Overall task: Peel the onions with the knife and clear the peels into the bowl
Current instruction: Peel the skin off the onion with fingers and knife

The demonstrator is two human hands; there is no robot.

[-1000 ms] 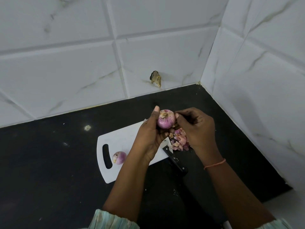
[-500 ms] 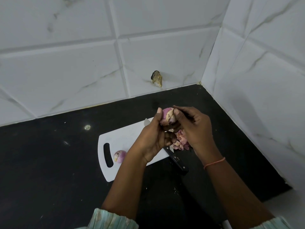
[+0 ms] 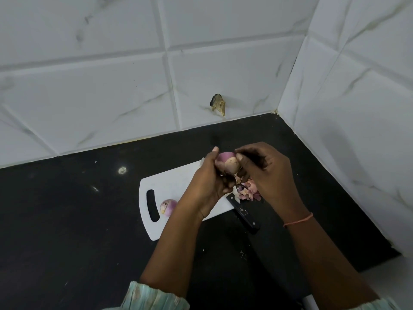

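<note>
Countertop: black with pale specks. Wall tiles: white with grey marble veining. Cutting board: white. Held onion: purple with a tan patch. Onion on the board: purple. Peels: pink. Knife handle: black. Wrist thread: orange. Sleeve: pale green.

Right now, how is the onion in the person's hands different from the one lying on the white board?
The held onion is lifted above the cutting board, gripped by the left hand while the right hand picks at its skin; the small onion lies untouched on the board near the handle slot. The held onion looks larger and shows a pale patch on its side; the small onion shows mostly purple. Both are round and purple.
</note>
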